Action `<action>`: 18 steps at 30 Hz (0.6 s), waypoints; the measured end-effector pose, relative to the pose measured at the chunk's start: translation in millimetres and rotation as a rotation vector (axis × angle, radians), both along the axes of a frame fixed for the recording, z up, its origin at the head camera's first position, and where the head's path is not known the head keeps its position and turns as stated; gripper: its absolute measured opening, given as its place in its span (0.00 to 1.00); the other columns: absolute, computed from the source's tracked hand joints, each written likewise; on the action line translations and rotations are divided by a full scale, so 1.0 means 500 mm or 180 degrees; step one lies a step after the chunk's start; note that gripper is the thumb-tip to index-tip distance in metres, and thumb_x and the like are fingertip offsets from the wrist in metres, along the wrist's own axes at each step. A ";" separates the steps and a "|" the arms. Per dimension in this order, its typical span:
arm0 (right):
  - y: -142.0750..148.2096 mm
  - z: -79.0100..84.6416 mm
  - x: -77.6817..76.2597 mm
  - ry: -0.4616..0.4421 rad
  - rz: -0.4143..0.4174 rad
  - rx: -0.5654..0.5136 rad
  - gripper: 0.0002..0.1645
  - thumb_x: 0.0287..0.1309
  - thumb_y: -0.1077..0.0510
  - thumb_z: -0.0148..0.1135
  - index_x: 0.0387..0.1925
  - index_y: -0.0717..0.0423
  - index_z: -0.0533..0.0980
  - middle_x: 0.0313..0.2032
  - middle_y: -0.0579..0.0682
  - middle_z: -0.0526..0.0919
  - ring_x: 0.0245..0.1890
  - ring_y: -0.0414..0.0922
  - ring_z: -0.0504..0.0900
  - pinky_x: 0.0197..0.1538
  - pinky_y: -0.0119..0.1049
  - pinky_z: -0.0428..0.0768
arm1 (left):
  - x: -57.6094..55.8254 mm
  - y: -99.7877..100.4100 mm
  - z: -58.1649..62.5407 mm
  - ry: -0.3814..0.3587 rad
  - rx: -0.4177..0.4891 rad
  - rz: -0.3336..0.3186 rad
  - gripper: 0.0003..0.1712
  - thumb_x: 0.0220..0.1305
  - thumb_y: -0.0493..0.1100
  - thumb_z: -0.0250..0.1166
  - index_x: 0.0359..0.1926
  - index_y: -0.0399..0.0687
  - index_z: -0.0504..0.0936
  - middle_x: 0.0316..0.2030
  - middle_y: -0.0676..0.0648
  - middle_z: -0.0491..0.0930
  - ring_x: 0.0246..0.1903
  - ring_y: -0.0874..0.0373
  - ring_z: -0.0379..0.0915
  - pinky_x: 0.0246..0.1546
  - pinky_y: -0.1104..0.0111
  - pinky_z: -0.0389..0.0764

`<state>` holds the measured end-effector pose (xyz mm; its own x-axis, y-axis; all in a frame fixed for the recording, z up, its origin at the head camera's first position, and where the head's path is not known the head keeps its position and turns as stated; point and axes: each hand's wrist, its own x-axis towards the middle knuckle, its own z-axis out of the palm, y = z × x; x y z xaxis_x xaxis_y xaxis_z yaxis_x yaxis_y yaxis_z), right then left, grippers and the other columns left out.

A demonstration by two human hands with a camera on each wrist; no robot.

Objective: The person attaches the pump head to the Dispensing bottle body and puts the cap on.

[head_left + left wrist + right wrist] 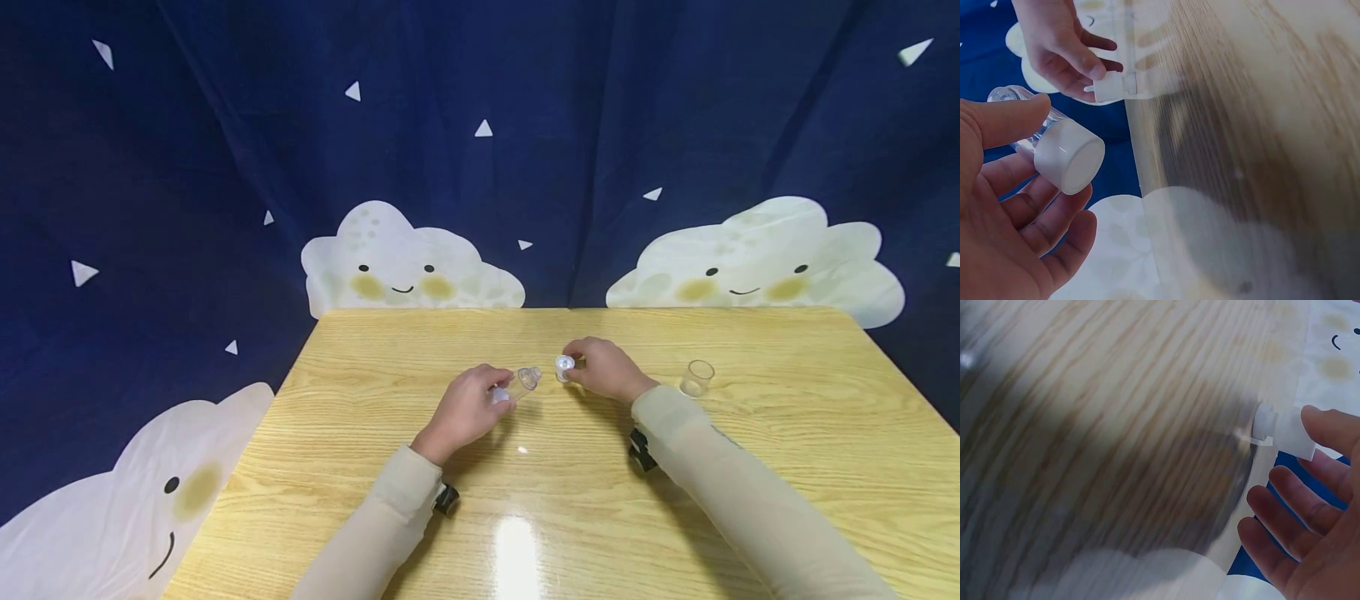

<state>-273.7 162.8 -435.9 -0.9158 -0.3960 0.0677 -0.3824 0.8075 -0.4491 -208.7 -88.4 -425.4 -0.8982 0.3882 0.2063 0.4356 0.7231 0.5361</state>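
My left hand (467, 410) grips a small clear bottle (528, 378) between thumb and fingers, tilted with its narrow neck toward the right hand. A white cylindrical end (1071, 156) of the bottle faces the camera in the left wrist view. My right hand (609, 370) pinches a small white pump top (565, 363) between thumb and fingertips, a short gap from the bottle's neck. In the right wrist view a thin spout sticks out from the white pump top (1294, 430), and the other fingers are loosely bent.
A clear cup-shaped cap (697, 379) stands on the wooden table (787, 433), to the right of the right wrist. Behind the table's far edge hangs a dark blue curtain (420, 150) with white clouds and triangles. Small black devices sit at both wrists.
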 end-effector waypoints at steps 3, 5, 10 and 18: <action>0.000 -0.002 -0.002 0.0052 0.0016 0.0031 0.18 0.58 0.57 0.68 0.47 0.62 0.81 0.44 0.59 0.87 0.45 0.54 0.84 0.51 0.52 0.80 | 0.000 -0.003 -0.001 0.0009 0.0012 0.0000 0.21 0.60 0.43 0.71 0.54 0.41 0.83 0.44 0.47 0.84 0.43 0.55 0.79 0.43 0.65 0.80; 0.003 -0.002 -0.001 0.0064 0.0018 0.0042 0.17 0.58 0.57 0.68 0.47 0.62 0.81 0.44 0.59 0.87 0.44 0.54 0.84 0.51 0.52 0.80 | 0.000 -0.001 -0.001 0.0011 0.0013 0.0003 0.21 0.60 0.43 0.71 0.53 0.42 0.83 0.44 0.47 0.84 0.42 0.55 0.79 0.42 0.66 0.80; 0.006 -0.002 0.004 0.0010 -0.0011 0.0008 0.17 0.58 0.57 0.67 0.48 0.62 0.81 0.45 0.59 0.87 0.45 0.54 0.84 0.52 0.53 0.80 | 0.001 0.003 -0.001 -0.0001 0.0028 0.0031 0.20 0.60 0.43 0.70 0.53 0.43 0.84 0.44 0.47 0.84 0.42 0.56 0.79 0.42 0.66 0.79; 0.009 -0.003 0.002 0.0120 0.0045 0.0007 0.16 0.58 0.58 0.68 0.46 0.62 0.81 0.43 0.57 0.87 0.45 0.53 0.84 0.52 0.52 0.80 | 0.000 0.000 0.001 0.0053 0.0023 0.0049 0.22 0.59 0.43 0.70 0.55 0.43 0.83 0.44 0.48 0.84 0.41 0.56 0.79 0.42 0.67 0.79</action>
